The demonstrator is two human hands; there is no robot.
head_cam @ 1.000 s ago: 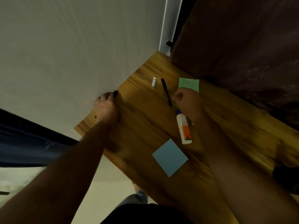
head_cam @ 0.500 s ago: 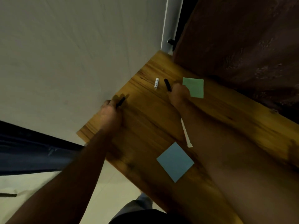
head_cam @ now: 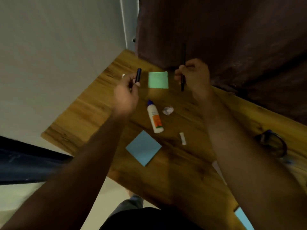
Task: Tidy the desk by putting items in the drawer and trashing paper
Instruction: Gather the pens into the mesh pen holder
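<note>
My left hand is raised over the wooden desk and pinches a short black pen cap upright. My right hand grips a black pen held vertically above the desk's far edge. Between the two hands a green sticky note lies flat. Below it lie a white glue bottle with an orange label, a crumpled paper ball, a small white tube and a blue sticky pad.
A dark curtain hangs behind the desk and a pale wall is to the left. Dark glasses lie at the desk's right. Another blue paper shows at the bottom right. A small white object peeks out behind my left hand.
Both hands have lifted off the desk: the right has picked up the black pen, the left has brought the cap in from the desk's left edge. The view has tilted.
</note>
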